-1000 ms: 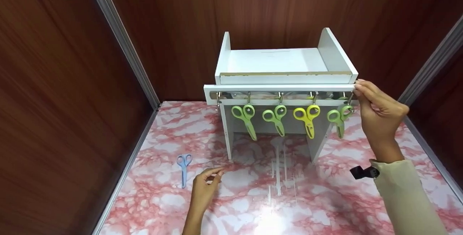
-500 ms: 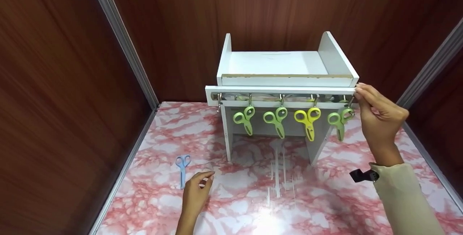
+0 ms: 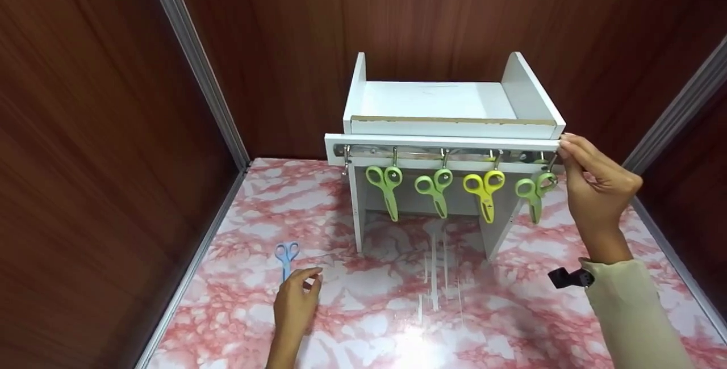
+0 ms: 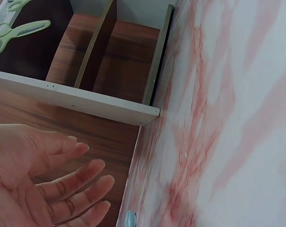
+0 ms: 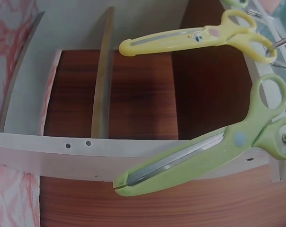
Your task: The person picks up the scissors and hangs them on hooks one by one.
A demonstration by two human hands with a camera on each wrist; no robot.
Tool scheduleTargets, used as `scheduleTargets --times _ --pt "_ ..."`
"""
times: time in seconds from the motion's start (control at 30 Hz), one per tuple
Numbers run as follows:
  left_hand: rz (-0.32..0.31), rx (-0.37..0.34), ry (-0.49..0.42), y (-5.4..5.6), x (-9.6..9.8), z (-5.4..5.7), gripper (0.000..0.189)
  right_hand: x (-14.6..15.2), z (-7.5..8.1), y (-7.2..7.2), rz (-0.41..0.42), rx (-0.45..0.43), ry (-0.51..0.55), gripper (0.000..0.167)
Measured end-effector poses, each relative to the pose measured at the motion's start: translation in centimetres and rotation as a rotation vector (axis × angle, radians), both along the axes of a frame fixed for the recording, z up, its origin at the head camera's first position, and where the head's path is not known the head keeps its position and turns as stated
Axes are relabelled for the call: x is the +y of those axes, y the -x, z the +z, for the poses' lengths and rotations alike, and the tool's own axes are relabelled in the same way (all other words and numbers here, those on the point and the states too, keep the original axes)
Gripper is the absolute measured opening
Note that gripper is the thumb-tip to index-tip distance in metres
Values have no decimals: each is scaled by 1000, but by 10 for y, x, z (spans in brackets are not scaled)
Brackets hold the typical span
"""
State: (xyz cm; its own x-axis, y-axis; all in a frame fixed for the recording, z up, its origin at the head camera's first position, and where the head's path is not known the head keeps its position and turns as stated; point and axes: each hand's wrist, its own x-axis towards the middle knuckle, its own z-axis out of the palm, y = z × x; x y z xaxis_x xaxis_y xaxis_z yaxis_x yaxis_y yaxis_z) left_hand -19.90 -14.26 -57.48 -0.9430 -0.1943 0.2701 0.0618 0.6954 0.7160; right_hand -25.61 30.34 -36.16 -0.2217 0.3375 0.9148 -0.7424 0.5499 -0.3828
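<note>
Blue scissors [image 3: 286, 251] lie on the table at the left, partly hidden behind my left hand [image 3: 294, 305]. That hand is just above them, its fingers loosely bent around nothing; the left wrist view also shows the fingers [image 4: 81, 189] apart. My right hand [image 3: 602, 184] pinches the right end of a white hook rail [image 3: 448, 142] on the front of a small white shelf. Three green scissors [image 3: 388, 193] and one pair of yellow scissors [image 3: 486, 193] hang from its hooks. In the right wrist view, green scissors [image 5: 195, 161] hang closest; the right hand is out of that view.
The white shelf unit [image 3: 354, 204] stands on a red-and-white marbled table [image 3: 341, 323]. The leftmost hook [image 3: 347, 159] bears no scissors. Brown wooden panels [image 3: 431, 11] with metal edge strips enclose the back and sides. White streaks [image 3: 435, 278] mark the table in front of the shelf.
My left hand has moved left and now covers part of the blue scissors. The leftmost green scissors have swung on their hook. My right hand stays at the rail's end.
</note>
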Motion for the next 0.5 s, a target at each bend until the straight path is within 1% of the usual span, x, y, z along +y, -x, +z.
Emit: scheduleTargets --times 0.17,0.27,0.5 --pt "43 16 75 0 -4 0 17 0 0 0 -8 4 3 20" --pt "68 12 106 -2 -7 -1 17 -1 0 0 -1 15 6 20" --pt "90 22 147 -2 -10 -6 20 -1 1 0 4 32 6 20"
